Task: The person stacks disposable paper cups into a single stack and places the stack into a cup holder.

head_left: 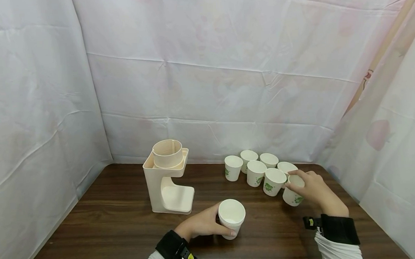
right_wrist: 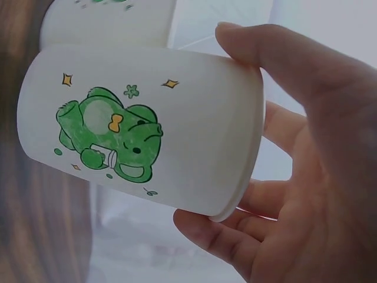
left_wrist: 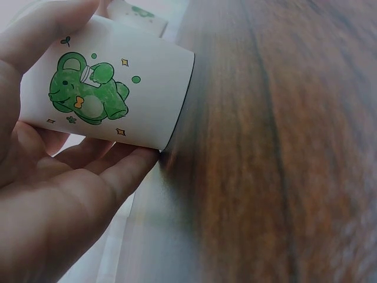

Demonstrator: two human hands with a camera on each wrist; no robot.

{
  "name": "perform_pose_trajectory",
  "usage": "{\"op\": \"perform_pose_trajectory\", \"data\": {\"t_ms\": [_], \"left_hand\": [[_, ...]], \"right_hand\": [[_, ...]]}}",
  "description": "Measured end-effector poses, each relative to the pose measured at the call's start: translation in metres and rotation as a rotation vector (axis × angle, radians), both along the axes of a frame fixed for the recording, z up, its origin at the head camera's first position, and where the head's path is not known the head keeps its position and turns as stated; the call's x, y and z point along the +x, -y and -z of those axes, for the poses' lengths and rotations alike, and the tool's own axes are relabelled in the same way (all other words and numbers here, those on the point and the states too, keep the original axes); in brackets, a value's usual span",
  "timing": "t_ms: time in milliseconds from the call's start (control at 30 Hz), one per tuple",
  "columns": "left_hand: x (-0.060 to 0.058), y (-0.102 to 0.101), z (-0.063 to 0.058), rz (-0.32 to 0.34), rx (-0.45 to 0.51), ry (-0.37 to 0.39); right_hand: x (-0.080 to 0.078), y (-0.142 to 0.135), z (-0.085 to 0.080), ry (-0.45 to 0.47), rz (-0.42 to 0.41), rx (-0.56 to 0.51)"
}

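My left hand grips a white paper cup near the table's front; doubled rims at its top suggest cups nested together. A green cartoon bear shows on its side in the left wrist view, and its base is down at the wooden surface. My right hand holds another paper cup near its rim, thumb on one side and fingers on the other. This cup, with the same bear print, is at the near right end of a group of upright cups.
A cream-coloured stand with a round holder on top and a flat base stands left of centre. The dark wooden table meets white fabric curtains at the back and sides.
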State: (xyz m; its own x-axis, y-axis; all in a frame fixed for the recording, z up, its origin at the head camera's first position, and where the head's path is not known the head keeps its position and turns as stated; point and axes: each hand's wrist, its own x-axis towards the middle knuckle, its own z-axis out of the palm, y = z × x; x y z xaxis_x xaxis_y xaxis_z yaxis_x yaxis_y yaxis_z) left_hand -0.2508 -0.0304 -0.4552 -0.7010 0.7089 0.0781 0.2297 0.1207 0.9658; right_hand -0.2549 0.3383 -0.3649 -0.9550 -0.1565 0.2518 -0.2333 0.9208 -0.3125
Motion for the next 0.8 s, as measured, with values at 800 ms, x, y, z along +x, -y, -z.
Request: {"op": "perform_pose_trajectory", "data": {"t_ms": [800], "left_hand": [[0.002, 0.000, -0.001, 0.001, 0.009, -0.006]], "right_hand": [[0.021, 0.034, -0.037, -0.097, -0.058, -0.010]]}}
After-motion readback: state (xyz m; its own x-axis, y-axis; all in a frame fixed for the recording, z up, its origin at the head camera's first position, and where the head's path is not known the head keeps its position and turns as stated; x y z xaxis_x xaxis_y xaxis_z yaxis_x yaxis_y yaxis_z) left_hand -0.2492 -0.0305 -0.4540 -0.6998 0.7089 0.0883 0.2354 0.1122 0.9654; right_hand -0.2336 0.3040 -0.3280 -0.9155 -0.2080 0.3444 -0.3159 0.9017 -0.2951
